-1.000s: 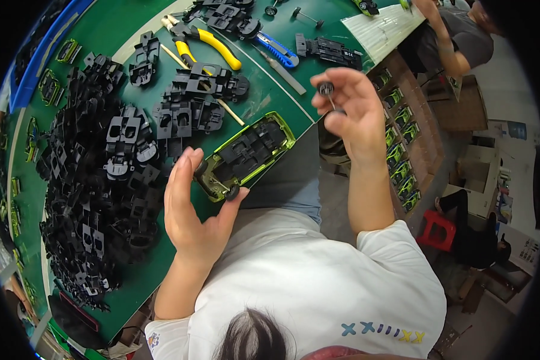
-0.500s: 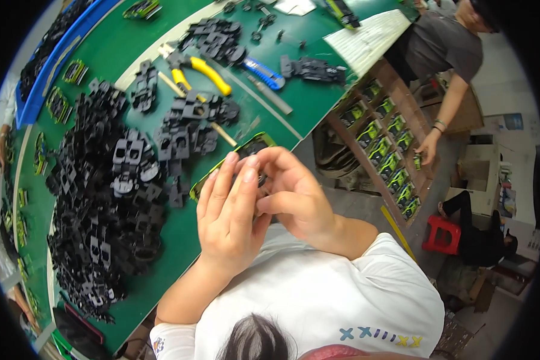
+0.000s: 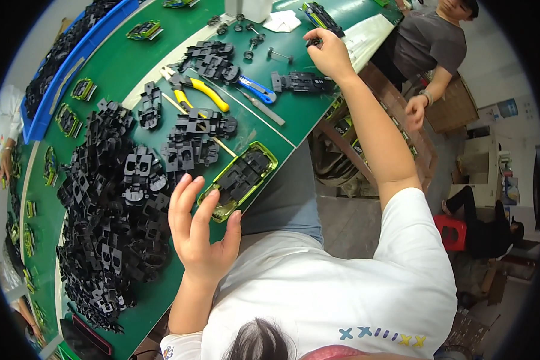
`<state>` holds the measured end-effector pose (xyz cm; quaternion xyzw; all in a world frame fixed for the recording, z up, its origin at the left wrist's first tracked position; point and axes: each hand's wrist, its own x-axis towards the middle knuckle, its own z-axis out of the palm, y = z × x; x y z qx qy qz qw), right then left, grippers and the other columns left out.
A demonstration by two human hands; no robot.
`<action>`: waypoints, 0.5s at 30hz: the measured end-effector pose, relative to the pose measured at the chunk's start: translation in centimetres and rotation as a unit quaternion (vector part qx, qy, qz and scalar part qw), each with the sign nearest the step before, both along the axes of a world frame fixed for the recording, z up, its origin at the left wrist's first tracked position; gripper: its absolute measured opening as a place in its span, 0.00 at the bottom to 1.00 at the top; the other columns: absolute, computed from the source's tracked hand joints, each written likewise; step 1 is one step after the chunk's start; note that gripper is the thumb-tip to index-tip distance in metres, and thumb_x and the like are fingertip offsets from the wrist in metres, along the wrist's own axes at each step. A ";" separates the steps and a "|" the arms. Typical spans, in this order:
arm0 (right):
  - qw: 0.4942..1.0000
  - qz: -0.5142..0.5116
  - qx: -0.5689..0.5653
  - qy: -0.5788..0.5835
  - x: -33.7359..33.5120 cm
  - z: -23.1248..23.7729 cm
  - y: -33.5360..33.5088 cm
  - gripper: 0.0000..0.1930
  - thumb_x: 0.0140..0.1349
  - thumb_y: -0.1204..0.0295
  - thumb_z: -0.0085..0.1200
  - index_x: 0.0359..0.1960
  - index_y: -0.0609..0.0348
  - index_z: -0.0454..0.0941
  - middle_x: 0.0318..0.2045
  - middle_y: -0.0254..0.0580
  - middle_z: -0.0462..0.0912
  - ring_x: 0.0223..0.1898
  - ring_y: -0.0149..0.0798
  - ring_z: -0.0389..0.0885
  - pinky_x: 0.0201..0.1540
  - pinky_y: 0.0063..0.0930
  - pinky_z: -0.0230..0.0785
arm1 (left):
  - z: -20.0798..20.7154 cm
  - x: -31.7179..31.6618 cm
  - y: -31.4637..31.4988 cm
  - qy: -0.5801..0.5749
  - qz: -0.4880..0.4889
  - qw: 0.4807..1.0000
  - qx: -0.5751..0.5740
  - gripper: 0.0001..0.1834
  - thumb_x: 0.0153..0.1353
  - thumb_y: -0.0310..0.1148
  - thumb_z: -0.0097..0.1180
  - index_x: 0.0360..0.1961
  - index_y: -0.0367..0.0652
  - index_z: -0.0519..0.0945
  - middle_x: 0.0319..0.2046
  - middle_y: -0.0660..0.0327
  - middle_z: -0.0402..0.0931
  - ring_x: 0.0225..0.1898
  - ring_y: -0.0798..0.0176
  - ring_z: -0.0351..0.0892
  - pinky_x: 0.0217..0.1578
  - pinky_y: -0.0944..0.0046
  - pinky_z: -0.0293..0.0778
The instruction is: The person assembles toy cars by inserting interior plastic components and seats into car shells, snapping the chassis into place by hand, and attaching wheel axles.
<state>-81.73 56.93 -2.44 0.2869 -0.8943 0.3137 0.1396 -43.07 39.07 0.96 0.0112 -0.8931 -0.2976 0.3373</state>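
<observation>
A green toy car shell (image 3: 243, 174) lies on the green table by its edge, open side up, with a black part seated inside. My left hand (image 3: 201, 237) is at its near end, fingers apart, with fingertips overlapping the shell's rim; whether they touch it I cannot tell. Far off to the right, my right hand (image 3: 333, 55) reaches over the table with thumb and fingers pinched on a small black wheel. Close to it are a dark and green toy car (image 3: 322, 19), a black chassis (image 3: 303, 81) and a wheel axle (image 3: 280, 56).
A large heap of black chassis parts (image 3: 111, 240) covers the left. Yellow-handled pliers (image 3: 207, 95), a blue utility knife (image 3: 257, 90) and a thin blade tool (image 3: 264, 109) lie beyond the shell. A blue bin (image 3: 72, 66) stands far left. Another person (image 3: 429, 45) is at the right.
My hands were together over the green shell; now they are apart. The right has moved far right to the wheel parts, and the left has drawn back, uncovering the shell.
</observation>
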 end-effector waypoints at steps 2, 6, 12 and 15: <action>0.998 0.017 0.060 0.021 -0.7 -0.5 -0.2 0.13 0.52 0.71 0.55 0.40 0.54 0.82 0.40 0.47 0.84 0.44 0.49 0.81 0.50 0.38 0.73 | -0.1 0.3 0.0 -0.018 0.002 1.000 0.011 0.20 0.48 0.25 0.69 0.44 0.35 0.80 0.52 0.47 0.75 0.58 0.39 0.73 0.56 0.48 0.70; 0.995 -0.003 0.063 -0.074 -0.2 0.6 -0.7 0.18 0.50 0.67 0.61 0.45 0.55 0.81 0.42 0.43 0.85 0.44 0.45 0.84 0.50 0.36 0.75 | -0.3 0.6 -0.4 -0.015 0.014 1.000 0.005 0.24 0.45 0.29 0.73 0.44 0.35 0.79 0.50 0.50 0.76 0.51 0.43 0.75 0.52 0.49 0.72; 0.998 0.055 0.000 0.007 3.1 2.4 0.5 0.18 0.55 0.68 0.61 0.50 0.52 0.80 0.50 0.39 0.83 0.52 0.39 0.79 0.56 0.35 0.69 | -1.4 0.5 -0.5 -0.069 0.052 0.996 -0.014 0.40 0.37 0.38 0.78 0.53 0.33 0.75 0.48 0.51 0.76 0.46 0.47 0.73 0.48 0.51 0.71; 0.967 0.233 -0.084 -0.061 15.1 6.5 -3.5 0.14 0.50 0.75 0.64 0.41 0.57 0.82 0.42 0.41 0.83 0.49 0.42 0.81 0.53 0.36 0.71 | -1.9 0.9 -0.6 -0.113 0.068 0.991 -0.024 0.42 0.37 0.35 0.78 0.55 0.33 0.74 0.48 0.51 0.76 0.47 0.46 0.73 0.50 0.52 0.70</action>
